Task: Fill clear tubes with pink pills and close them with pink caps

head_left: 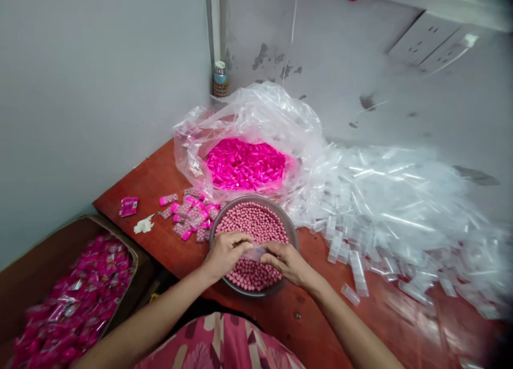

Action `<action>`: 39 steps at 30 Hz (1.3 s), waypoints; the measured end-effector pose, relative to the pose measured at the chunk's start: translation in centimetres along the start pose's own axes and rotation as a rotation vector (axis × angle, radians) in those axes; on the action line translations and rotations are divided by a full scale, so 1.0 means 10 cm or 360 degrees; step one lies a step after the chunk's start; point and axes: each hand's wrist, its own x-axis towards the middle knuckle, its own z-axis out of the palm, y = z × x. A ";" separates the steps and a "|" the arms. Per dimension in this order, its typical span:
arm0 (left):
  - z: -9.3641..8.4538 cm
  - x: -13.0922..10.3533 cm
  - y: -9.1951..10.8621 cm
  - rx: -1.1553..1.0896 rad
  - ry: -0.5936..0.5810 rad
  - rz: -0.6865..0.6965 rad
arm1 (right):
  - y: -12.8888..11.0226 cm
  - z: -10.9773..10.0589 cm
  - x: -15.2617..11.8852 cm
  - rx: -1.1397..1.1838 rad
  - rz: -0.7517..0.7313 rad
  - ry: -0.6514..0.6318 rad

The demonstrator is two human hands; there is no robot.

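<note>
A dark round bowl point(294, 240) full of small pink beads point(256, 222) stands at the table's front edge. Above the beads, a clear plastic container point(254, 253) spans the gap between my two hands. My left hand point(227, 254) has its fingers closed on the container's left end. On the other end, the thumb and fingers of my right hand point(287, 261) are pinched. Whether any beads are inside the container is too blurred to tell.
Filled tubes with pink caps point(196, 214) lie left of the bowl. Behind it is a clear bag point(272, 107) of pink caps point(244, 163). Empty clear tubes point(356, 267) are heaped right. A carton point(134, 273) of pink packets stands lower left. A sachet point(128, 206) lies on the table point(160, 168).
</note>
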 end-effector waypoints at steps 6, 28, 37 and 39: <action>-0.35 0.12 -0.40 -0.0335 0.0666 -0.0331 | 0.43 -0.12 -0.20 -0.0433 0.0293 0.0123; 0.16 0.08 -0.78 -0.0242 0.0043 -0.0353 | 0.66 0.65 0.54 0.0367 0.0022 0.0199; 0.22 0.12 -0.67 -0.0311 -0.0083 -0.0320 | 0.41 0.21 0.28 0.0150 -0.0165 0.0427; 0.24 0.12 -0.66 -0.0402 -0.0212 -0.0312 | 0.36 0.12 0.24 -0.0004 -0.0325 0.0341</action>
